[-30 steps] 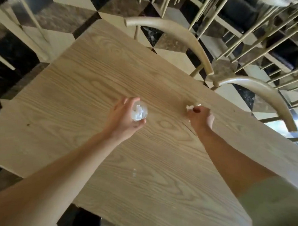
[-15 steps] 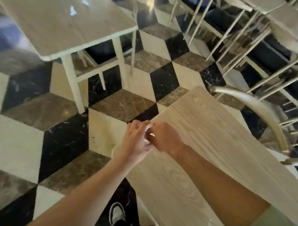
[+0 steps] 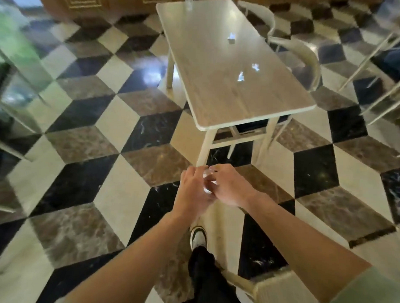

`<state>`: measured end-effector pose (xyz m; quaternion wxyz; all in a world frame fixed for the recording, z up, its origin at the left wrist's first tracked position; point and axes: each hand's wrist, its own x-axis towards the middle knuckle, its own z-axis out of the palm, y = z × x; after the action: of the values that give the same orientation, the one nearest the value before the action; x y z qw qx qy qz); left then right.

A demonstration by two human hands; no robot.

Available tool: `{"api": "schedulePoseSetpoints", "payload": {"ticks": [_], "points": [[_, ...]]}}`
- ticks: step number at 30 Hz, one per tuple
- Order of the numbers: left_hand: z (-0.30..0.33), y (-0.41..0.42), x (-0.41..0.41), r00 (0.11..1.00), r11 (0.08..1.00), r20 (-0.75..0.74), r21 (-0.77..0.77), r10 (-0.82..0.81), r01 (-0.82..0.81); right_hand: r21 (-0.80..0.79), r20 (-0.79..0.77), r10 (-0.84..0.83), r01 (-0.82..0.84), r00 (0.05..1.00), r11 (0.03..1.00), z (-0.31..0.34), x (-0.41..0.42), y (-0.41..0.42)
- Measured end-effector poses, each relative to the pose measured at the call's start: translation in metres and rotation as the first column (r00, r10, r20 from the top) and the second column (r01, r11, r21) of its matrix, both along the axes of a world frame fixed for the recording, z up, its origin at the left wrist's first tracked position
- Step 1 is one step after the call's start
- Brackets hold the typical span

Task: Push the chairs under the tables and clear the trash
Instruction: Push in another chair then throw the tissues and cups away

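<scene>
Carrying clear cup (image 3: 209, 182) between hands, over floor, short of table (image 3: 259, 112). Left hand (image 3: 194, 189) grip curled round cup; right hand (image 3: 233, 186) fingers curled at cup rim, apparently tucking scrap in. Keep cup upright, both grips firm while walking. On table ahead: glass (image 3: 189, 1), scraps (image 3: 231, 37) (image 3: 241, 76) (image 3: 255, 67). Chair (image 3: 304, 57) right, not tucked. No writing readable.

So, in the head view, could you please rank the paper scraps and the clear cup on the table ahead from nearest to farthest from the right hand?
From the right hand:
1. Paper scrap, nearest end of the table.
2. Paper scrap, just beyond, rightward.
3. Paper scrap, mid-table.
4. Clear cup, far end.
</scene>
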<state>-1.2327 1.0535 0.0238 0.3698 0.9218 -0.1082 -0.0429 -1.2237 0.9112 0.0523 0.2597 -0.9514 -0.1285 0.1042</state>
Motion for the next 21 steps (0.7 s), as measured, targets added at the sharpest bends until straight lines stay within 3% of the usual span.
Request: {"api": "schedulePoseSetpoints", "payload": {"ticks": [2,5,8,10,15,19,21], "points": [[-0.002,0.007,0.044,1.000,0.998,0.022,0.063,-0.019,0.017,0.052,-0.024,0.001,0.000,1.000,0.999,-0.010,0.047,-0.001],[0.003,0.017,0.113,0.996,0.995,-0.039,0.061,0.081,-0.078,0.136,-0.001,-0.107,0.106,0.994,0.985,-0.017,0.120,-0.004],[0.014,0.028,0.159,0.989,0.993,-0.132,0.107,0.064,-0.050,0.169,-0.209,0.038,-0.002,0.977,0.986,-0.013,0.169,0.006],[0.019,0.037,0.205,0.993,0.992,-0.115,0.123,0.038,-0.024,0.137,-0.312,0.145,-0.107,0.939,0.985,-0.007,0.210,0.019],[0.019,0.067,0.313,0.991,0.983,-0.125,0.181,0.043,-0.020,0.201,-0.388,0.166,-0.093,0.907,0.975,0.000,0.312,0.048],[0.001,0.090,0.401,0.979,0.990,-0.193,0.133,0.068,-0.043,0.206,-0.291,0.080,-0.019,0.953,0.978,-0.006,0.395,0.050],[-0.012,0.097,0.458,0.974,0.995,-0.228,0.099,0.003,0.021,0.200,-0.254,-0.151,0.205,0.955,0.958,-0.013,0.441,0.040]]}}
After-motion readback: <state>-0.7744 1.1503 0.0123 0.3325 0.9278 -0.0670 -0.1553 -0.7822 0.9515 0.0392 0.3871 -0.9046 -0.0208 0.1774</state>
